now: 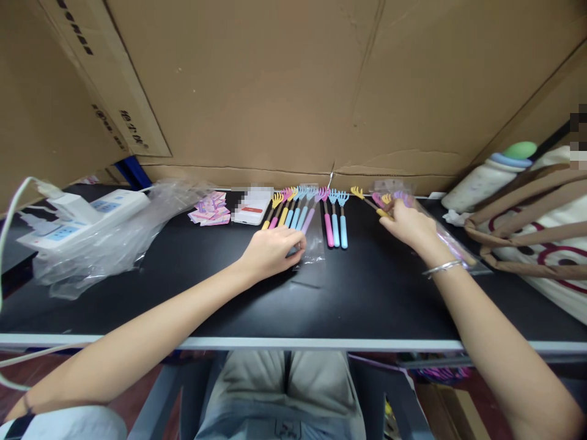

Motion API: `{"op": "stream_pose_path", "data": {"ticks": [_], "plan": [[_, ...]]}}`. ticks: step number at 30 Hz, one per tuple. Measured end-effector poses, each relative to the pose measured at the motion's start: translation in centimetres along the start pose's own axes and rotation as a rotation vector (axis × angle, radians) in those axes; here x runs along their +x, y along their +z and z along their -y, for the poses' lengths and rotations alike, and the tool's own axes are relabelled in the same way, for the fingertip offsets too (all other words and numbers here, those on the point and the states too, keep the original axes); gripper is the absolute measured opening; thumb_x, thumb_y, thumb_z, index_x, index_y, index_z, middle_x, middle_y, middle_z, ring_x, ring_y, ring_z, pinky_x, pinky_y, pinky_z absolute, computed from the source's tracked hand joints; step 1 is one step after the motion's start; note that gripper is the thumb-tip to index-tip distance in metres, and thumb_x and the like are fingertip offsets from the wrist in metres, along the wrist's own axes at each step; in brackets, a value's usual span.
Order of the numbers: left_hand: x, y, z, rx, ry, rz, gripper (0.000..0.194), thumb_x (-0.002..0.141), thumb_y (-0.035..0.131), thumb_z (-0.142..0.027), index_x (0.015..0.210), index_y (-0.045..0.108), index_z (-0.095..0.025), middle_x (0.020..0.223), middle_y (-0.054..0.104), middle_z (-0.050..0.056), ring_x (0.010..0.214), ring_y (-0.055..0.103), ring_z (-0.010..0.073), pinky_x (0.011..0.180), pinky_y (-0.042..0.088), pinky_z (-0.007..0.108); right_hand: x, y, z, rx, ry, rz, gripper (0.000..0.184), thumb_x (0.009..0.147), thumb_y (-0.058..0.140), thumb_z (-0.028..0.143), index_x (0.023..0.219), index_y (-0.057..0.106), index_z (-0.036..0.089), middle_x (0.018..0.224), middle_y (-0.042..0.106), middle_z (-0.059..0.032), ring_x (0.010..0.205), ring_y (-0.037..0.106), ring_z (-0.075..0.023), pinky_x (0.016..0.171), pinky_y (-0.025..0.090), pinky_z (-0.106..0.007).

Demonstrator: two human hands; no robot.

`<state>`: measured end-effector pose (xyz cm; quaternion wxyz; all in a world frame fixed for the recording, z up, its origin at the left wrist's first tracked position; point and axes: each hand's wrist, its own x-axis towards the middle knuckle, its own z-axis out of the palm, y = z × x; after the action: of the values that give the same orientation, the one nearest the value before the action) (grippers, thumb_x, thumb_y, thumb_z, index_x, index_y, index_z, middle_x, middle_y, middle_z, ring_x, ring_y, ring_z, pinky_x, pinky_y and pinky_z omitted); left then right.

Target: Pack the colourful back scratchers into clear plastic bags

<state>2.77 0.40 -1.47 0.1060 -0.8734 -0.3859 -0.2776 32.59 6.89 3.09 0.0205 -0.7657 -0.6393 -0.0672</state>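
Note:
My left hand (275,252) lies, fingers curled, over the lower handles of a row of back scratchers (293,211) in yellow, pink, blue and purple. What its fingertips grip is hidden. A clear plastic sleeve (314,250) lies under the row's right end. Just right of it, a pink back scratcher (328,226) and two blue back scratchers (339,223) lie side by side. Over on the right, my right hand (408,226) has its fingers closed on the handle of a yellow back scratcher (364,198). Pink and purple claw heads (398,197) in clear packaging show behind that hand.
On the left are a power strip (82,214), crumpled clear plastic (123,244) and pink printed cards (211,209). A white box (254,205) sits behind my left hand. A bottle (486,177) and a cloth bag (536,226) stand right; cardboard (284,85) walls the back.

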Motion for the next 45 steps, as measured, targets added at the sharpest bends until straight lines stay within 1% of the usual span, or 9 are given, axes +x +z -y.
{"op": "stream_pose_path", "data": {"ticks": [6, 12, 15, 18, 21, 24, 30, 39, 45], "plan": [[0.1, 0.1, -0.2, 0.012, 0.018, -0.039, 0.009, 0.084, 0.049, -0.02, 0.079, 0.056, -0.021, 0.081, 0.065, -0.004, 0.078, 0.06, 0.0098, 0.057, 0.034, 0.021, -0.6, -1.4, -0.3, 0.15, 0.015, -0.084, 0.045, 0.08, 0.051, 0.039, 0.118, 0.048, 0.015, 0.105, 0.064, -0.0186, 0.092, 0.061, -0.0349, 0.073, 0.044, -0.041], [0.3, -0.3, 0.4, 0.022, -0.053, -0.027, 0.01, 0.086, 0.05, -0.023, 0.083, 0.058, -0.021, 0.088, 0.064, -0.002, 0.08, 0.06, 0.01, 0.06, 0.036, 0.021, -0.2, -0.6, 0.1, 0.708, -0.166, -0.218, 0.019, 0.077, 0.049, 0.028, 0.094, 0.051, 0.02, 0.082, 0.057, -0.0057, 0.071, 0.054, -0.0187, 0.064, 0.044, -0.033], [0.3, -0.3, 0.8, -0.001, -0.089, -0.002, 0.007, 0.084, 0.051, -0.023, 0.084, 0.058, -0.021, 0.089, 0.064, -0.003, 0.079, 0.06, 0.0101, 0.06, 0.037, 0.02, -0.4, -0.2, 1.2, 1.05, -0.233, -0.06, 0.014, 0.077, 0.049, 0.028, 0.089, 0.044, 0.021, 0.066, 0.043, 0.0032, 0.048, 0.038, -0.0097, 0.05, 0.041, -0.026], [0.2, -0.2, 0.8, -0.042, -0.082, 0.024, 0.006, 0.084, 0.051, -0.021, 0.084, 0.057, -0.021, 0.089, 0.065, -0.004, 0.082, 0.06, 0.0098, 0.062, 0.037, 0.02, -0.8, 0.2, 2.1, 1.297, -0.294, 0.136, 0.022, 0.082, 0.047, 0.042, 0.088, 0.043, 0.021, 0.064, 0.042, 0.0055, 0.04, 0.027, -0.0063, 0.046, 0.038, -0.025], [0.2, 0.0, 0.7, -0.053, -0.071, 0.026, 0.006, 0.084, 0.051, -0.021, 0.082, 0.056, -0.021, 0.088, 0.065, -0.005, 0.082, 0.06, 0.0097, 0.062, 0.037, 0.019, -1.1, 0.6, 2.5, 1.392, -0.289, 0.189, 0.034, 0.087, 0.038, 0.053, 0.089, 0.044, 0.02, 0.066, 0.048, 0.0034, 0.039, 0.029, -0.0058, 0.043, 0.035, -0.024], [0.1, 0.2, 0.7, -0.041, -0.063, 0.01, 0.006, 0.084, 0.051, -0.02, 0.081, 0.056, -0.021, 0.087, 0.066, -0.005, 0.082, 0.06, 0.0096, 0.062, 0.037, 0.019, -1.1, 0.7, 2.5, 1.462, -0.266, 0.172, 0.024, 0.082, 0.048, 0.042, 0.087, 0.042, 0.02, 0.068, 0.051, 0.0028, 0.042, 0.038, -0.0065, 0.043, 0.034, -0.023], [0.0, 0.1, 0.7, -0.058, -0.038, 0.003, 0.006, 0.084, 0.051, -0.019, 0.081, 0.056, -0.021, 0.087, 0.067, -0.005, 0.081, 0.061, 0.0094, 0.063, 0.036, 0.019, -1.5, 0.7, 2.7, 1.442, -0.247, 0.204, 0.019, 0.074, 0.051, 0.022, 0.087, 0.037, 0.022, 0.062, 0.051, 0.008, 0.035, 0.026, -0.0033, 0.041, 0.033, -0.021], [0.0, 0.1, 0.6, -0.099, -0.067, 0.037, 0.003, 0.082, 0.053, -0.02, 0.082, 0.056, -0.022, 0.08, 0.066, -0.008, 0.07, 0.059, 0.0066, 0.054, 0.03, 0.019, -2.4, 1.0, 3.1, 1.097, -0.414, 0.207, 0.028, 0.088, 0.047, 0.044, 0.103, 0.046, 0.02, 0.051, 0.038, 0.0096, 0.034, 0.033, -0.0057, 0.034, 0.027, -0.017], [-0.1, 0.2, 0.6, -0.113, -0.06, 0.037, 0.003, 0.083, 0.054, -0.023, 0.082, 0.057, -0.022, 0.078, 0.066, -0.008, 0.063, 0.057, 0.0062, 0.054, 0.03, 0.019, -4.8, -1.5, 2.9, 0.791, -0.559, 0.023, 0.037, 0.092, 0.041, 0.049, 0.113, 0.052, 0.02, 0.065, 0.052, 0.0024, 0.047, 0.044, -0.0075, 0.044, 0.034, -0.019]]}}
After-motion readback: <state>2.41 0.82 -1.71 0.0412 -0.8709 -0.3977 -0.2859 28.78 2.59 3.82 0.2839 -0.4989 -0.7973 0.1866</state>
